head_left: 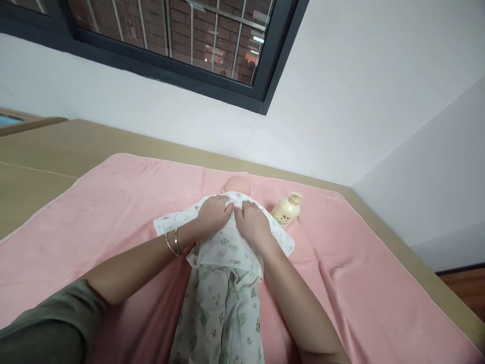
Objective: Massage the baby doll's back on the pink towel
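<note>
Doll [237, 184] lies face-up on the pink towel [113, 212], its bare head pointing toward the wall under the window [178, 40], its body and legs running back toward me. It wears a white printed top [223, 245] and matching trousers [220, 313]. Both my hands rest at the top's neckline, just below the doll's head. My left hand [214, 213], bangles [173, 243] at the wrist, is loosely curled with the fingers pressing down on the cloth at the doll's left-of-picture shoulder; my right hand [253, 221] lies flat beside it, fingers bent over the opposite front edge. The two hands nearly touch over the doll's chest. Whether the fingertips actually pinch fabric or only press it, I cannot tell; they are hidden in the folds. Judgement: the step in hand is closing or smoothing the front of the top at the collar. The next move likely calls for holding one front panel still while drawing the other across, with light pressure so the doll does not slide on the towel. A cream pump bottle [287, 209] lies on its side just beside the doll's shoulder, on my right hand's side, untouched. Towel covers a wooden table [45, 151].
</note>
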### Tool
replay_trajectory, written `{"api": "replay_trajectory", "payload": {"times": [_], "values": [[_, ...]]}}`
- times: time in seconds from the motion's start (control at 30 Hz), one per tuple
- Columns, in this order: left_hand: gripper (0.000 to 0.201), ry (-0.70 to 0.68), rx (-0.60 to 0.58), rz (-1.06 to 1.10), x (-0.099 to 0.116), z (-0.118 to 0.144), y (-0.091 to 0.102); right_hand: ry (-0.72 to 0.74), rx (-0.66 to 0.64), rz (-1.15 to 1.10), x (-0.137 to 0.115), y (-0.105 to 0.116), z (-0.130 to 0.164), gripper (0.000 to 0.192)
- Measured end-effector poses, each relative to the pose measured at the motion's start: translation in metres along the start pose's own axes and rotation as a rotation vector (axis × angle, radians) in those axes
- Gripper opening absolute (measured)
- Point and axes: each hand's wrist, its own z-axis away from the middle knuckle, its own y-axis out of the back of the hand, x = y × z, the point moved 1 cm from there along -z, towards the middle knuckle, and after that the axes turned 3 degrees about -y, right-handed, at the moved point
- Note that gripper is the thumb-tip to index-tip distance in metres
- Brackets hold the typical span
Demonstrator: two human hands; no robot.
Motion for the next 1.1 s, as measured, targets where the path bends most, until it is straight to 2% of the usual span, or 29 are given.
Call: {"api": "replay_trajectory", "payload": {"times": [0.2, 0.33, 0.47, 0.53, 0.63, 0.7, 0.77, 0.87, 1.0, 1.1], "values": [[0.035, -0.045, 0.044, -0.095, 0.010, 0.008, 0.001, -0.036, -0.036, -0.076, 0.022, 0.000, -0.018, 0.053], [0.036, -0.104, 0.021, -0.211, 0.028, 0.023, 0.008, 0.002, -0.047, -0.054, 0.020, 0.000, -0.016, 0.052], [0.028, -0.182, -0.058, -0.251, 0.042, 0.035, 0.022, 0.059, -0.065, 0.056, 0.007, 0.008, -0.001, 0.046], [0.025, -0.172, -0.085, -0.196, 0.039, 0.032, 0.030, 0.073, -0.071, 0.117, -0.003, 0.015, 0.012, 0.041], [0.024, -0.084, -0.010, -0.115, 0.024, 0.016, 0.035, 0.058, -0.113, 0.119, -0.012, 0.028, 0.028, 0.035], [0.030, -0.027, 0.015, -0.063, 0.012, 0.005, 0.031, 0.000, -0.121, 0.071, -0.012, 0.034, 0.029, 0.036], [0.037, 0.000, -0.036, -0.003, 0.006, 0.000, 0.023, -0.064, -0.049, 0.010, -0.006, 0.034, 0.022, 0.038], [0.043, -0.004, -0.071, 0.001, 0.008, 0.006, 0.012, -0.058, 0.047, -0.067, 0.008, 0.023, 0.002, 0.045], [0.038, -0.098, 0.028, -0.100, 0.016, 0.020, 0.004, -0.033, -0.063, -0.085, 0.020, 0.003, -0.016, 0.058], [0.032, -0.140, 0.033, -0.074, 0.012, 0.016, 0.002, -0.022, -0.087, -0.024, 0.017, -0.002, -0.012, 0.061]]}}
